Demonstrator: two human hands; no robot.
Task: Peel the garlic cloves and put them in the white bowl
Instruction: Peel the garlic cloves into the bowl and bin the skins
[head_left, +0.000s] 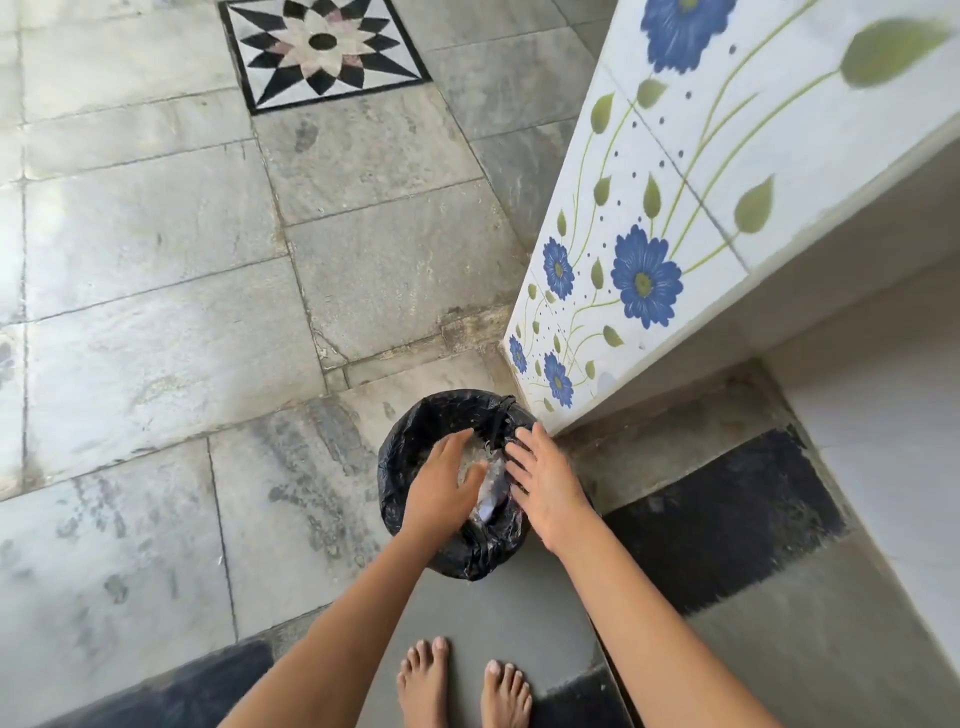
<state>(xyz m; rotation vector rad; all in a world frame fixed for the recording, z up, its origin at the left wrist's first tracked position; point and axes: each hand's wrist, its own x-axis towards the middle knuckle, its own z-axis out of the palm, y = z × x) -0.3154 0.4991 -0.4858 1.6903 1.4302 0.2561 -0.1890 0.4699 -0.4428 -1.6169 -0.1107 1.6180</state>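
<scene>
I look straight down at a small bin lined with a black plastic bag (410, 457) standing on the floor. My left hand (441, 483) and my right hand (545, 478) hover side by side over its mouth, fingers straight and spread, nothing held in either. Between them, inside the bin, pale papery scraps and a crumpled greyish wrapper (491, 488) show. No garlic cloves and no white bowl appear in view.
A white tiled counter side with blue flowers (649, 260) rises right beside the bin. Grey stone floor tiles (182, 312) spread to the left, with a star inlay (322, 47) at the top. My bare feet (462, 680) stand on a grey step below the bin.
</scene>
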